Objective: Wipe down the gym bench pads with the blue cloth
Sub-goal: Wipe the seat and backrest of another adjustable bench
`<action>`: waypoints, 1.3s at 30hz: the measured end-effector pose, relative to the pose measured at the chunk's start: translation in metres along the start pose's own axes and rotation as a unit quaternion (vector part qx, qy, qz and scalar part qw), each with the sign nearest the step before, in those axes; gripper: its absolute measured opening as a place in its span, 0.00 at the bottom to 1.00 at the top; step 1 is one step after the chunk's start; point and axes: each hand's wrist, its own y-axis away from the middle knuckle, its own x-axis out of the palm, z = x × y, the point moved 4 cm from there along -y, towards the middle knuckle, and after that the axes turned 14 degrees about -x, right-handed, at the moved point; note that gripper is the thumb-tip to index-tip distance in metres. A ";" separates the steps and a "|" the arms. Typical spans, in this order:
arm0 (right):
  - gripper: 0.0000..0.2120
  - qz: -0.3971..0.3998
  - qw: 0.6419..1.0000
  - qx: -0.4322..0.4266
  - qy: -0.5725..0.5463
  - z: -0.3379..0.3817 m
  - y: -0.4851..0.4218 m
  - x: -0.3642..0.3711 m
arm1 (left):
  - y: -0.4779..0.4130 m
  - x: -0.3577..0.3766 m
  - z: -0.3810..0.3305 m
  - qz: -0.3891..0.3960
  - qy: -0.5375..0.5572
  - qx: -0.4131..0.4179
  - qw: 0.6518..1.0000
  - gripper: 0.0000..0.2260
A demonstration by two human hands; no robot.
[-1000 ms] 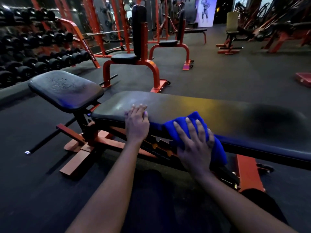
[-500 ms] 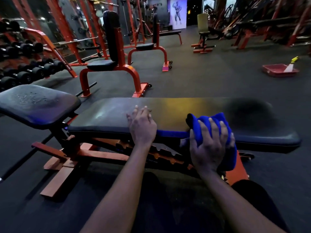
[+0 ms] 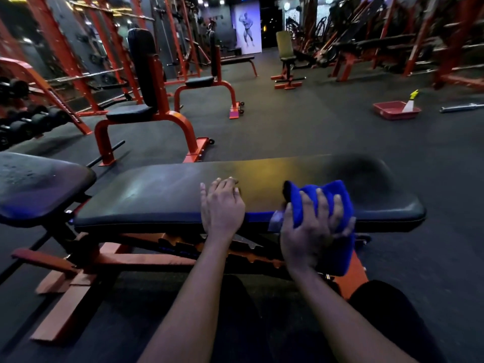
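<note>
The blue cloth (image 3: 326,193) sat bunched on the near edge of the long bench pad (image 3: 157,195), right of centre in the frame. The right hand (image 3: 311,231) gripped it from above. Its fingers (image 3: 322,205) were spread a little apart and curled down over the wad, so blue showed between them and stood up in a fold beyond the fingertips. The rest of the cloth hung below the palm, down the near side of the pad, in front of the orange frame (image 3: 136,259).

The left hand (image 3: 222,205) lay flat on the same pad just left of the cloth, apart from it. Its fingers were straight and close together, with the heel of the hand over the near edge.

I could not see the right thumb, nor how much cloth lay under the palm. A dark, smeared patch (image 3: 358,174) on the pad beyond the cloth was too blurred to make out. The seat pad (image 3: 34,184) at the left was cut off by the frame's edge, and its surface looked speckled, though I could not tell with what.

Towards the upper right, a red tray (image 3: 390,111) sat on the floor with a spray bottle (image 3: 410,103) at its right end; whether the bottle stood inside the tray was unclear.
</note>
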 end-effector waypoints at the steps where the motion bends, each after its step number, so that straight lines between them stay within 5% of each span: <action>1: 0.19 0.019 0.999 -0.030 -0.010 0.008 0.004 0.002 | 0.000 -0.001 0.000 0.003 0.003 0.000 1.000 0.16; 4: 0.19 0.044 0.996 -0.075 -0.012 -0.007 -0.001 -0.001 | -0.001 -0.002 0.002 0.006 0.002 -0.008 1.000 0.16; 10: 0.17 -0.029 0.996 0.088 0.011 -0.060 -0.023 -0.018 | 0.001 -0.004 0.001 0.004 0.001 -0.019 1.000 0.16; 15: 0.19 0.022 1.000 0.015 -0.014 -0.052 -0.014 -0.016 | 0.012 0.002 -0.019 0.005 -0.013 -0.010 1.000 0.16; 20: 0.21 -0.019 0.987 0.159 -0.006 -0.137 -0.057 -0.039 | 0.017 0.003 -0.021 -0.016 -0.026 -0.028 0.999 0.17; 24: 0.22 0.073 0.974 0.213 -0.004 -0.143 -0.075 -0.043 | 0.019 0.006 -0.021 -0.011 -0.032 -0.024 0.999 0.18; 33: 0.28 0.429 0.890 0.128 0.091 -0.155 -0.136 -0.019 | 0.018 0.009 -0.023 -0.010 -0.038 -0.025 0.999 0.17; 39: 0.26 0.503 0.843 -0.190 0.032 -0.061 -0.102 0.018 | 0.017 0.012 -0.021 -0.026 -0.020 -0.021 0.999 0.16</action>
